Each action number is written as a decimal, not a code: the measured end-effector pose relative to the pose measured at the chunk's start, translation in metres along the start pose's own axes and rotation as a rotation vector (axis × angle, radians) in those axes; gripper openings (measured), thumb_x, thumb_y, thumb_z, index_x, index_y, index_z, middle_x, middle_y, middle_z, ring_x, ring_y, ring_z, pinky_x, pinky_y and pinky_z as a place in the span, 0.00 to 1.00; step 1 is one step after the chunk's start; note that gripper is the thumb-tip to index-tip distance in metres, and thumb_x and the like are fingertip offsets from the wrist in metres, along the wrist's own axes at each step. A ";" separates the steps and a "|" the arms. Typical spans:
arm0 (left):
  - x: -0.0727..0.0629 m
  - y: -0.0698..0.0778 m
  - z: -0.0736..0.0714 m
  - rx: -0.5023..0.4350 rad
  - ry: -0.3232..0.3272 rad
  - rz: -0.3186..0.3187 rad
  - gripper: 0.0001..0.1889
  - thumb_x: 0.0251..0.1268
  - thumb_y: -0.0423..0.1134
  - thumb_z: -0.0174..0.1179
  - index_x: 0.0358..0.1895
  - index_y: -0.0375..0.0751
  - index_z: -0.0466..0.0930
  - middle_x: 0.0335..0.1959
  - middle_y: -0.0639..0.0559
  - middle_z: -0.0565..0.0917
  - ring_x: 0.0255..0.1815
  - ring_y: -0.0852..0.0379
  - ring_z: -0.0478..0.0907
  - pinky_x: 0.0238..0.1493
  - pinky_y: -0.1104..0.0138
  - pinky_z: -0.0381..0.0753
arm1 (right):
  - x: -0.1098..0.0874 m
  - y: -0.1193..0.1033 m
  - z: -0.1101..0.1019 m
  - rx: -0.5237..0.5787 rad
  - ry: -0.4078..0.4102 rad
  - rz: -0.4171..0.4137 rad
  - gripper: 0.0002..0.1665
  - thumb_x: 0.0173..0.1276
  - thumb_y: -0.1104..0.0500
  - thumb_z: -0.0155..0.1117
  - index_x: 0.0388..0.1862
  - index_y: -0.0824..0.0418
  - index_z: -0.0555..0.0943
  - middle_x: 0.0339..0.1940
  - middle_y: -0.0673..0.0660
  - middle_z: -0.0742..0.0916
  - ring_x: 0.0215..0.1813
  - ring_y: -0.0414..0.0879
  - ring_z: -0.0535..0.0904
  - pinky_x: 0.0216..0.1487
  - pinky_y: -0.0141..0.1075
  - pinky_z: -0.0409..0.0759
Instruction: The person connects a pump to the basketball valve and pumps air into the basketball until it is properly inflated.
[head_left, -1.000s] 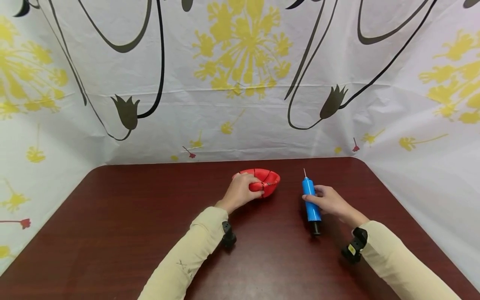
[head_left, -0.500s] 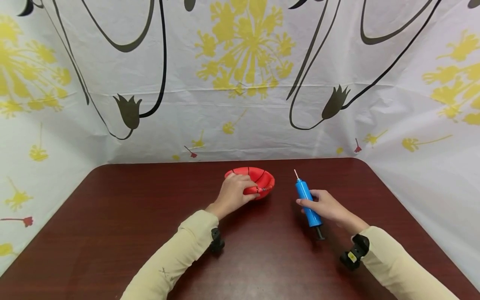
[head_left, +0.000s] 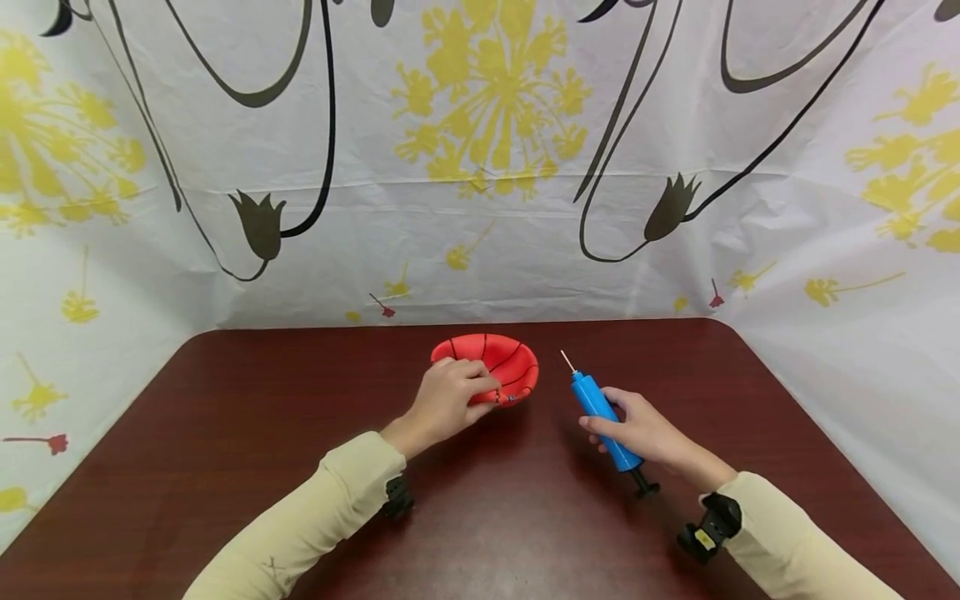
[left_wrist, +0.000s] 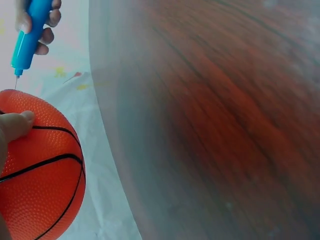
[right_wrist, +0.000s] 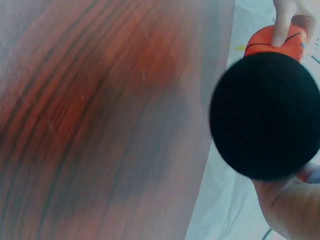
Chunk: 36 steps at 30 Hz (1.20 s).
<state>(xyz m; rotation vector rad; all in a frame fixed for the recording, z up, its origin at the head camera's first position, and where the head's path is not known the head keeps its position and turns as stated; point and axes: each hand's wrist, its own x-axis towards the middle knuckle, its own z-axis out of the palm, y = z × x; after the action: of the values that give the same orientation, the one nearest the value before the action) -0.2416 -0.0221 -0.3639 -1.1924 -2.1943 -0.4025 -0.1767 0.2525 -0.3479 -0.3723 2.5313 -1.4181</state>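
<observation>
Currently, left hand gripping a caved-in red ball, right hand clasping a blue pump.

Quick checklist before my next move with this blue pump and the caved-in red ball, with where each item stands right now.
1. Red ball held: ok, the left hand grips its near edge.
2. Blue pump held: ok, the right hand grips its barrel.
3. Needle on the pump's tip: ok, it sticks out past the front end.
4. Needle in the ball: not ok, the head view shows a gap between them.
5. Ball's valve located: cannot tell, no opening can be made out.
6. Black handle fully pulled out: cannot tell.
</observation>
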 end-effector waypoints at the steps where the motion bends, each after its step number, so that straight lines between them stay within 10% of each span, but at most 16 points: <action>1: -0.001 0.000 0.000 0.005 0.002 0.003 0.08 0.43 0.44 0.67 0.30 0.51 0.84 0.29 0.60 0.79 0.30 0.62 0.74 0.33 0.69 0.69 | -0.001 -0.001 0.001 -0.008 0.000 -0.006 0.26 0.60 0.54 0.59 0.47 0.73 0.65 0.26 0.60 0.79 0.26 0.52 0.78 0.30 0.41 0.78; 10: -0.013 -0.004 -0.002 0.054 0.007 0.046 0.10 0.45 0.43 0.66 0.34 0.51 0.84 0.29 0.60 0.83 0.26 0.63 0.78 0.27 0.70 0.72 | -0.004 -0.009 0.014 -0.054 0.027 -0.049 0.28 0.59 0.55 0.60 0.53 0.70 0.65 0.36 0.62 0.75 0.26 0.54 0.75 0.27 0.42 0.76; 24: -0.014 -0.006 -0.007 0.146 0.084 0.127 0.10 0.43 0.44 0.68 0.33 0.51 0.84 0.29 0.59 0.84 0.24 0.61 0.77 0.24 0.69 0.72 | -0.009 -0.029 0.038 -0.075 -0.129 -0.099 0.24 0.60 0.52 0.59 0.47 0.65 0.65 0.25 0.57 0.74 0.17 0.41 0.72 0.20 0.38 0.75; 36: -0.009 -0.001 -0.015 0.225 0.127 0.168 0.12 0.41 0.46 0.69 0.33 0.50 0.83 0.28 0.57 0.84 0.24 0.60 0.78 0.24 0.71 0.73 | -0.006 -0.039 0.056 -0.327 -0.051 -0.260 0.18 0.59 0.51 0.59 0.40 0.62 0.69 0.24 0.48 0.75 0.22 0.37 0.71 0.23 0.31 0.72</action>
<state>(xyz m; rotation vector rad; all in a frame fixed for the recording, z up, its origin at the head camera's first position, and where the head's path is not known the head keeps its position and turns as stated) -0.2335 -0.0366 -0.3580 -1.1823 -1.9550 -0.1522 -0.1491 0.1898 -0.3430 -0.8083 2.7508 -1.0458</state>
